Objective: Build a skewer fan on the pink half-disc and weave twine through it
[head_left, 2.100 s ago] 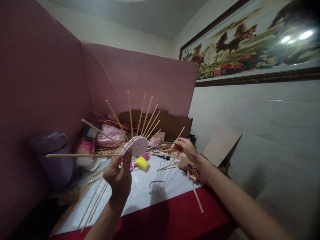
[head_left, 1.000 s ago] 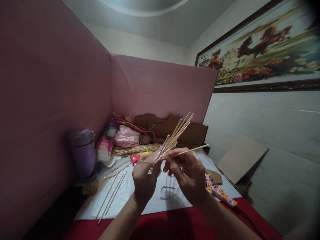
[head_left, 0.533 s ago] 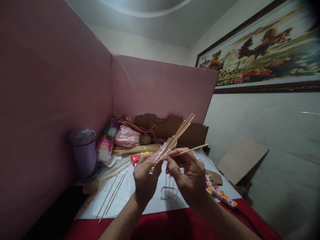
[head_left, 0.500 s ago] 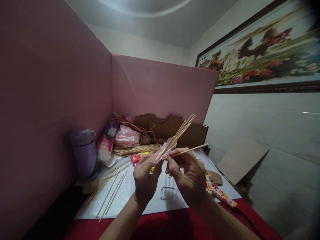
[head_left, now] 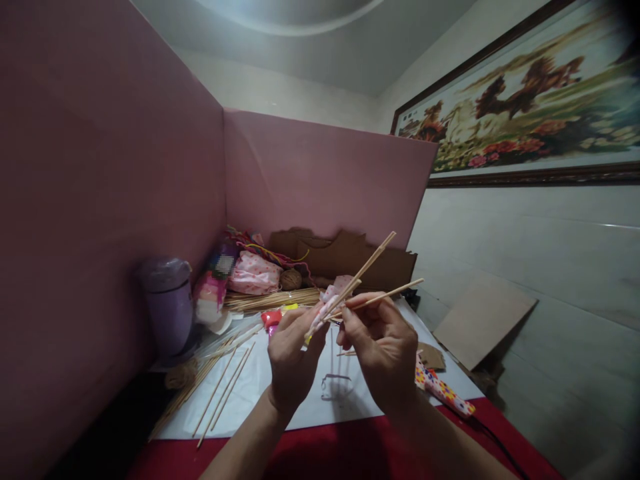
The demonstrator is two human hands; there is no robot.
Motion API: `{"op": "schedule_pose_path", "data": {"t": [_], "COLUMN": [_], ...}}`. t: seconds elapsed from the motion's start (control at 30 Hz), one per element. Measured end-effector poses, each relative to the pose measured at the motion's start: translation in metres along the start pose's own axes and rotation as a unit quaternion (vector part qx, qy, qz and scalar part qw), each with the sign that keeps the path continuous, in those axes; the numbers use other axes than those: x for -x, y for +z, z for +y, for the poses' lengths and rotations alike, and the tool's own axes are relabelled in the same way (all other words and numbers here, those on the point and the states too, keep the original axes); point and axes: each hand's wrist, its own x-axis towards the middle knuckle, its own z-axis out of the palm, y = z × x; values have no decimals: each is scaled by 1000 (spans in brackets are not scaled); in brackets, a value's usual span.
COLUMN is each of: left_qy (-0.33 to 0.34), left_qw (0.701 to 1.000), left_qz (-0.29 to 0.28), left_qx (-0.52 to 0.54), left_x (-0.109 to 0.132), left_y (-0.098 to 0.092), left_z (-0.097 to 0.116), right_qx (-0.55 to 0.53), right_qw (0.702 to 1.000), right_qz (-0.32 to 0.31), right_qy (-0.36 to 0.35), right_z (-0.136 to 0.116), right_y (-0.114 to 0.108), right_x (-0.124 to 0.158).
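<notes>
My left hand (head_left: 296, 357) is closed round a bundle of thin wooden sticks (head_left: 373, 259), which slant up to the right. White cloth with pink dots (head_left: 327, 300) is gathered round the lower part of this bundle. Between the thumb and fingers of my right hand (head_left: 383, 340) is a single wooden stick (head_left: 395, 291). Its inner end lies close beside the bundle; whether it touches cannot be made out. Both hands are raised above a white sheet (head_left: 300, 407).
Loose sticks (head_left: 217, 390) lie at left, near a purple lidded bin (head_left: 170, 310). Behind are a dotted cloth bag (head_left: 255, 272), a twine ball (head_left: 291, 279) and torn cardboard (head_left: 320, 250). A flower-patterned tool with a cord (head_left: 447, 393) lies at right.
My right hand has shifted slightly right with its stick. The bundle in my left hand has turned a little, and its sticks now overlap more closely.
</notes>
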Motion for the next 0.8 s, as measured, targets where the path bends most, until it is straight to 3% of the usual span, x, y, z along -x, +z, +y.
{"op": "schedule_pose_path", "data": {"t": [0.23, 0.6, 0.8], "left_qy": [-11, 2, 5], "left_qw": [1000, 1000, 1000], "left_qz": [-4, 4, -1], "left_qx": [6, 12, 15], "left_x": [0, -1, -1], "left_y": [-1, 0, 0], "left_z": [-1, 0, 1], "right_qx": [-10, -72, -35], "right_qw": [999, 997, 999], "right_qz": [39, 11, 26], "right_qy": [-36, 1, -6], "right_z": [-1, 1, 0], "right_y": [-1, 4, 2], "right_x": [5, 6, 4]}}
